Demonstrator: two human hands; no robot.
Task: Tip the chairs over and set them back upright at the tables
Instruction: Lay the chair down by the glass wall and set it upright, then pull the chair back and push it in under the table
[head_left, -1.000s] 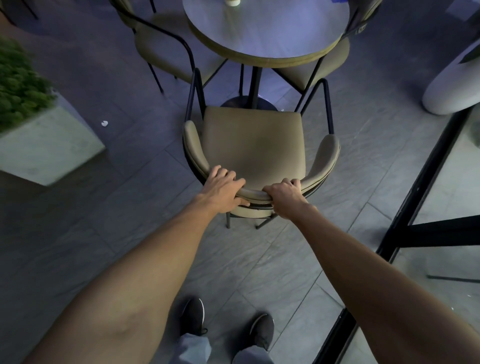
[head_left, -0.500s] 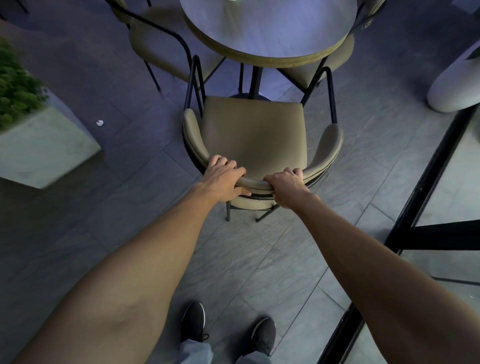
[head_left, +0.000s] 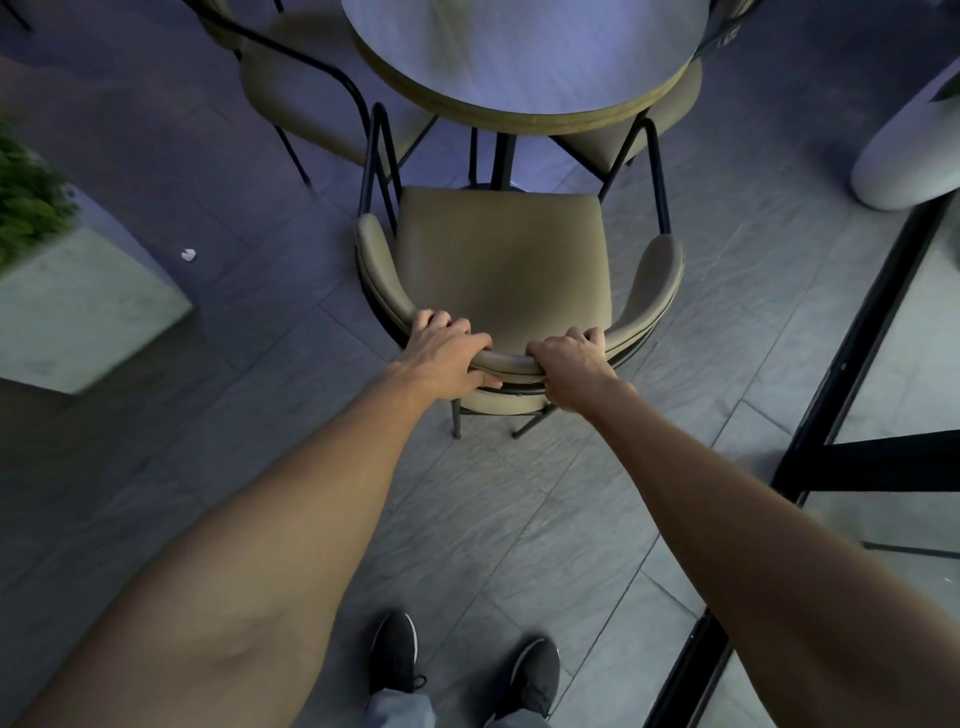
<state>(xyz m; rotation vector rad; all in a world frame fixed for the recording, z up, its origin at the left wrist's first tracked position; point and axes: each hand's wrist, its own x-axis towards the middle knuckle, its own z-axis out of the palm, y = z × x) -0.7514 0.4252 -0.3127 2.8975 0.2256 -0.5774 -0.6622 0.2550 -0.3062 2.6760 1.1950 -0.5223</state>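
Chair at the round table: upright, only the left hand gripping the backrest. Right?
No. The head view shows both hands gripping the backrest: the left hand and the right hand. The chair is upright at the round table, as stated.

a café or restaurant seating area: a round pedestal table (head_left: 524, 57) ringed by matching olive upholstered armchairs (head_left: 501, 260) on black metal frames, grey stone-look floor tiles (head_left: 498, 525), a concrete planter (head_left: 78, 306) with greenery, and black-framed glazing (head_left: 857, 332).
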